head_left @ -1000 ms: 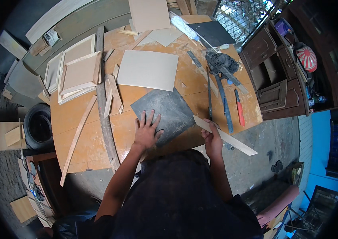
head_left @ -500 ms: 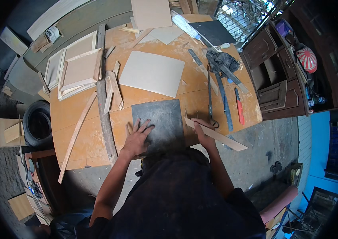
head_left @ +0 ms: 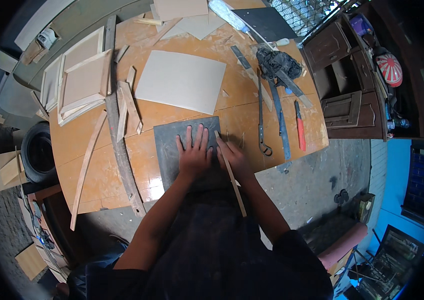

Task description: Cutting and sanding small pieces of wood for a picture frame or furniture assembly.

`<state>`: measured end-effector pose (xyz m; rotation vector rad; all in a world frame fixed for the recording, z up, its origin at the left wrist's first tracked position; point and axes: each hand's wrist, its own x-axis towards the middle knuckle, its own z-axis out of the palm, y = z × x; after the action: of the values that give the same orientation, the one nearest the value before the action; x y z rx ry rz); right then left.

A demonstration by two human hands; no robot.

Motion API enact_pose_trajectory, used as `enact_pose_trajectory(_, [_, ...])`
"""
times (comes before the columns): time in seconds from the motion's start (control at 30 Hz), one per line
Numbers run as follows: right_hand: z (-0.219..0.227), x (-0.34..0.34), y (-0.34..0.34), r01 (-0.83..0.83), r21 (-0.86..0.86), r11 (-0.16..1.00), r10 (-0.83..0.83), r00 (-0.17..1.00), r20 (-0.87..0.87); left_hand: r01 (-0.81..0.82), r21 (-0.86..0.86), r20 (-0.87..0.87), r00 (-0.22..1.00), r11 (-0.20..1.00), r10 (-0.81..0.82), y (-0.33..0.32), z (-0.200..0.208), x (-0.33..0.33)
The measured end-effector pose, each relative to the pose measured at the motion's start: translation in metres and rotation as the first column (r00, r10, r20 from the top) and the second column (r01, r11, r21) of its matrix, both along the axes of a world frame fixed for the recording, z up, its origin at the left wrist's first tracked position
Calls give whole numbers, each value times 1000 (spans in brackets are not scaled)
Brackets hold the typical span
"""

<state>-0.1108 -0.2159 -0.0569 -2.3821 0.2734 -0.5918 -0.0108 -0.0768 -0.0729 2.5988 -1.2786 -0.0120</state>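
Observation:
A dark square board lies at the near edge of the wooden table, right in front of me. My left hand rests flat on it with fingers spread and holds nothing. At the board's right edge, my right hand is closed on a thin wooden strip. The strip is turned on its narrow edge and runs from the board's right side back toward my body. My right fingertips lie close to the left hand, and the grip's underside is hidden.
Beyond the board lies a pale rectangular sheet. Small wooden frames and a long rough batten are at left. To the right are a thin metal rod, a red-handled tool and a black crumpled bag.
My left hand has slid right across the board. My right hand has moved left to the board's edge, swinging the wooden strip from pointing rightward to pointing toward me. The view has shifted slightly.

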Motion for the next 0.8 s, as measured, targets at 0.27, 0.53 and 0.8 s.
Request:
enact_pose_trajectory(0.27, [-4,1,5,48,36,998,-47,999,-26,-18,37,-38,999,999,20,1,6,4])
enact_pose_trajectory(0.53, [10,36,-9,50,-39,998,-52,996,-66,12,112,-98,995,994,-1,-2,13,2])
enact_pose_trajectory(0.8, [10,26,-15,16,-10,1000,-17,997,-80,1,103,-95,995,995,9,-7,14,3])
